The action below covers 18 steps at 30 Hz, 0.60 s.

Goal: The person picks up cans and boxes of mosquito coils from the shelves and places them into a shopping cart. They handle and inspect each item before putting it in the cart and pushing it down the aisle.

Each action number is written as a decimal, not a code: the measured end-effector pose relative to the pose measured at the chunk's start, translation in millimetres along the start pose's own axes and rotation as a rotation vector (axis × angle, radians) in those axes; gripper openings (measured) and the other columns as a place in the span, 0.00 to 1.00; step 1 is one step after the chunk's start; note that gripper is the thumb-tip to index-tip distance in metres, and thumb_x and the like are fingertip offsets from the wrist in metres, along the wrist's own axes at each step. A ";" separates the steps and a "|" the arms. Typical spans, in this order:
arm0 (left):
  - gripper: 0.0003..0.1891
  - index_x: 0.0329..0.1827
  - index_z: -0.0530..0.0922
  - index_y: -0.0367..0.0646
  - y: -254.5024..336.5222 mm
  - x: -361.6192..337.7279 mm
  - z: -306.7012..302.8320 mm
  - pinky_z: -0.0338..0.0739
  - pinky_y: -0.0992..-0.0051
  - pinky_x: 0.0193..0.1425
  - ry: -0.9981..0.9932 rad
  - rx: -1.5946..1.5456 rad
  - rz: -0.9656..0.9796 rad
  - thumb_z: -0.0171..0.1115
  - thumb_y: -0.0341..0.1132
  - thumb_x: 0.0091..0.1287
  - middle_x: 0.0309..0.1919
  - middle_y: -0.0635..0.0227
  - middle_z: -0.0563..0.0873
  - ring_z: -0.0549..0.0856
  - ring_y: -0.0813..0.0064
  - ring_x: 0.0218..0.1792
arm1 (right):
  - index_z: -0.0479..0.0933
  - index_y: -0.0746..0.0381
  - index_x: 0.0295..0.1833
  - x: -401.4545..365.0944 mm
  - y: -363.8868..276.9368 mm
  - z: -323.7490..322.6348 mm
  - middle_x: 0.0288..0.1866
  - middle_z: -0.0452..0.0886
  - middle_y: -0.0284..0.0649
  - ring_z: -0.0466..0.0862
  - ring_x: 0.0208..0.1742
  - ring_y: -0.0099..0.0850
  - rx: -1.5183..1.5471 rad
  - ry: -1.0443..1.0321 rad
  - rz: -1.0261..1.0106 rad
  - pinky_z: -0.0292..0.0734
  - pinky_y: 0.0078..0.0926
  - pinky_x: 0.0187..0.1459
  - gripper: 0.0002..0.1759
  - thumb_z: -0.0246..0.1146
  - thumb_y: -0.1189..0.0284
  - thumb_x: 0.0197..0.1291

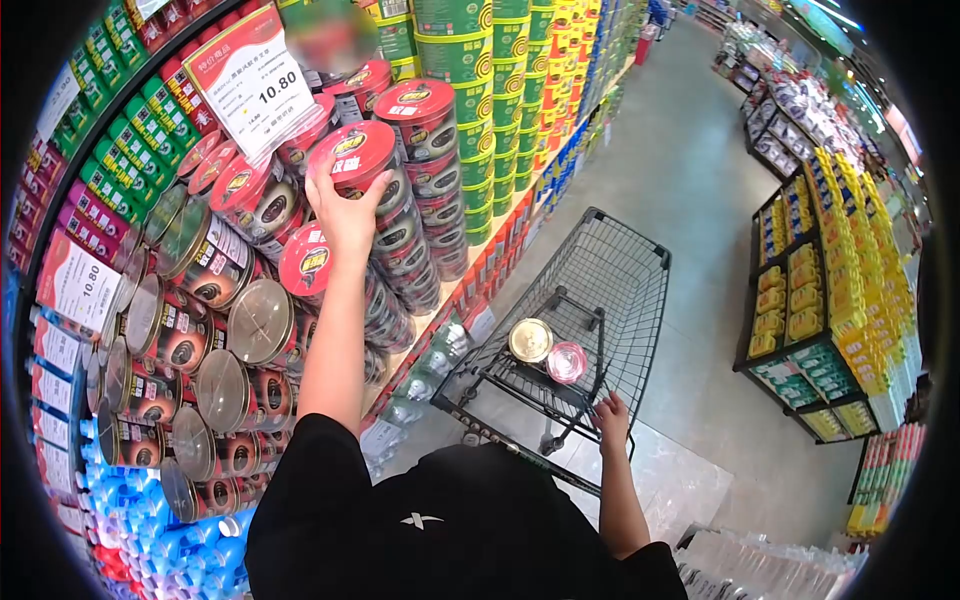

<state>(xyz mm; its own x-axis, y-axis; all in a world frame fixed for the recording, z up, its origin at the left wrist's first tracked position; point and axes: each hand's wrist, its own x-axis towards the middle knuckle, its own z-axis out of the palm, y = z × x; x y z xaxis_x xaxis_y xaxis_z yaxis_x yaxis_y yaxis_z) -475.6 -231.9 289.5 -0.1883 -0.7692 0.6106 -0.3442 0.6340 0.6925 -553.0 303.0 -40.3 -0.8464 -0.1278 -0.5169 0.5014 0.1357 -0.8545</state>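
My left hand [345, 215] reaches up to the shelf display, its thumb and fingers spread round a red-lidded canister [352, 150] on top of a stack. Another red-lidded canister [303, 262] sits just below and left of that hand. My right hand [611, 416] is at the near right side of a black wire shopping cart [640, 300], fingers apart and nothing in them. Inside the cart are a gold-lidded tub [531, 340] and a tub with a pink-red lid [567, 362].
A price sign [262, 85] reading 10.80 stands over the canisters. Clear-lidded canisters [262, 320] lie on their sides at left. Green buckets [455, 60] are stacked further along. Across the aisle floor [660, 150] stands a rack of yellow packages [830, 270].
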 end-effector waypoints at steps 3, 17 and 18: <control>0.46 0.69 0.73 0.40 -1.5 -1.7 0.9 0.66 0.56 0.76 0.044 -0.022 0.022 0.85 0.51 0.50 0.73 0.43 0.66 0.69 0.47 0.74 | 0.65 0.62 0.77 -19.8 -1.2 4.6 0.70 0.75 0.47 0.83 0.57 0.33 -0.043 0.015 -0.039 0.84 0.31 0.50 0.34 0.63 0.72 0.66; 0.43 0.66 0.76 0.42 52.7 -145.7 -44.0 0.69 0.57 0.75 -0.365 -0.679 0.280 0.88 0.38 0.44 0.72 0.47 0.71 0.73 0.51 0.71 | 0.60 0.65 0.80 -138.2 -180.7 104.5 0.72 0.74 0.45 0.78 0.68 0.35 0.188 -0.498 -0.248 0.80 0.37 0.62 0.33 0.60 0.64 0.76; 0.45 0.66 0.76 0.43 57.3 -161.2 -44.0 0.70 0.55 0.74 -0.430 -0.705 0.341 0.89 0.38 0.42 0.72 0.45 0.70 0.74 0.47 0.71 | 0.58 0.65 0.81 -144.9 -194.9 104.2 0.74 0.71 0.46 0.77 0.70 0.36 0.256 -0.566 -0.205 0.80 0.39 0.62 0.35 0.59 0.61 0.77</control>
<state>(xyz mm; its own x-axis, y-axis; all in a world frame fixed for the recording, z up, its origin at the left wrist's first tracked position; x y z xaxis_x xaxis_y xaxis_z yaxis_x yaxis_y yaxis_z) -424.5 -68.1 247.7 -0.5546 -0.4037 0.7276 0.4122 0.6263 0.6617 -509.4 192.6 195.8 -0.7393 -0.6332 -0.2292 0.4256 -0.1755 -0.8877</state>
